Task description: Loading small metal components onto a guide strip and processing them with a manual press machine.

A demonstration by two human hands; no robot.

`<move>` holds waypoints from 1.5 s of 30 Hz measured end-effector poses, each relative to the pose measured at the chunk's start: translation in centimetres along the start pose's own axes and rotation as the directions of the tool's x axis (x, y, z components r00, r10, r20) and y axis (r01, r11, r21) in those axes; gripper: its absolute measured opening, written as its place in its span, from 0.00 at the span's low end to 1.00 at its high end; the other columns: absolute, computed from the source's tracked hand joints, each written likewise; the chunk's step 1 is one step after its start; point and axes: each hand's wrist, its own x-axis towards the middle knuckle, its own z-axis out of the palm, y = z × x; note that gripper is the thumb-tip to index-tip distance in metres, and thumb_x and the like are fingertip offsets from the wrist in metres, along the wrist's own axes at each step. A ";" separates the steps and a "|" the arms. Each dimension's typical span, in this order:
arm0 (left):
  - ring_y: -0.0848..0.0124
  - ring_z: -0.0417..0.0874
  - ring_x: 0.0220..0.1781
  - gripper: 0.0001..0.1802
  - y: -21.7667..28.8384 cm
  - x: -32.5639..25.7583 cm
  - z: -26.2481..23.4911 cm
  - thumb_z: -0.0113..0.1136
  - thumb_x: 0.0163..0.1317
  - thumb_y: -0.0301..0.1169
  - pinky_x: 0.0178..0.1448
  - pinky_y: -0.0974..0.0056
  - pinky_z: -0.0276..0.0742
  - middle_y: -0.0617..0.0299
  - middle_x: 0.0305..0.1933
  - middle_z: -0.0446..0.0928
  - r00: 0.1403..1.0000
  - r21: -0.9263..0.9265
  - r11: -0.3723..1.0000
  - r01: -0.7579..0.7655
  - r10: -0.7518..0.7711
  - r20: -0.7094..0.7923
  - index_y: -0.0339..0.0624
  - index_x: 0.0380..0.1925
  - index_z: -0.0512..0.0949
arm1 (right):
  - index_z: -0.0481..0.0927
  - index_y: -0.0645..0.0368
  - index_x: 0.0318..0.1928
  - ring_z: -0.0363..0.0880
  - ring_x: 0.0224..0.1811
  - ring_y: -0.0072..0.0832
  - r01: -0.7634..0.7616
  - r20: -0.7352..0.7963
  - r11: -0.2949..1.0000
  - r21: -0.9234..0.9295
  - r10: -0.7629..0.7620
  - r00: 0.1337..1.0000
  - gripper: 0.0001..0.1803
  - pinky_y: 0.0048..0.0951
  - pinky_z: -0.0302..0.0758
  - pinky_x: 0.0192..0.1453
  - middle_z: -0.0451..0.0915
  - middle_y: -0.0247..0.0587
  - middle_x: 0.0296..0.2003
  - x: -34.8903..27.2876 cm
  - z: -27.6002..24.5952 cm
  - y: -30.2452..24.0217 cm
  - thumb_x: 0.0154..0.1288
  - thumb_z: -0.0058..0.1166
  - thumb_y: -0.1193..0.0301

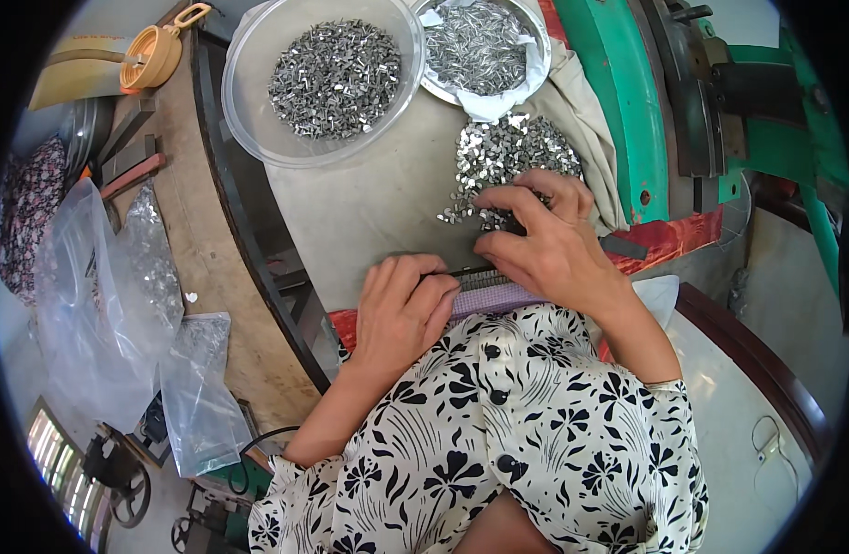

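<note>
Left hand (401, 309): curled, steadying slotted purple jig (494, 294). Right hand (545, 242): fingertips pinched among loose metal pieces (503, 157); what it holds cannot be told.

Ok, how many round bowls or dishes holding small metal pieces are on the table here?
2. A clear plastic bowl sits at the table's upper left; a second dish, lined with white material, is just right of it, cut off by the picture's top edge.

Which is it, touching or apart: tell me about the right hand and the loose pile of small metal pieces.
Touching. The head view shows the right hand with its fingertips resting on the near edge of the loose pile of small metal pieces.
</note>
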 end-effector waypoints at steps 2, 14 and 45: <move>0.61 0.78 0.42 0.14 0.0 0.1 -0.2 0.73 0.47 0.25 0.44 0.59 0.70 0.62 0.42 0.77 1.000 -0.003 1.000 -0.010 0.010 0.006 0.44 0.35 0.80 | 0.82 0.45 0.29 0.66 0.59 0.38 0.010 -0.003 0.999 -0.045 -0.010 1.000 0.09 0.43 0.56 0.59 0.77 0.25 0.54 -0.1 0.0 0.0 0.46 0.69 0.67; 0.57 0.77 0.50 0.21 -0.2 -0.2 -0.1 0.77 0.44 0.28 0.51 0.57 0.72 0.57 0.50 0.75 0.996 0.041 0.998 0.042 -0.045 0.072 0.42 0.40 0.81 | 0.85 0.43 0.28 0.67 0.56 0.38 -0.029 -0.089 0.994 0.108 0.039 0.995 0.08 0.40 0.58 0.59 0.80 0.22 0.48 -2.2 1.4 -2.0 0.47 0.71 0.62; 0.62 0.79 0.46 0.15 0.0 -0.6 0.1 0.75 0.45 0.27 0.47 0.60 0.68 0.62 0.46 0.78 0.999 -0.049 0.998 0.031 -0.031 0.013 0.46 0.35 0.81 | 0.87 0.43 0.33 0.67 0.58 0.40 -0.144 -0.101 0.988 0.062 0.149 0.984 0.09 0.40 0.55 0.63 0.79 0.25 0.52 -1.2 -0.2 0.0 0.48 0.69 0.70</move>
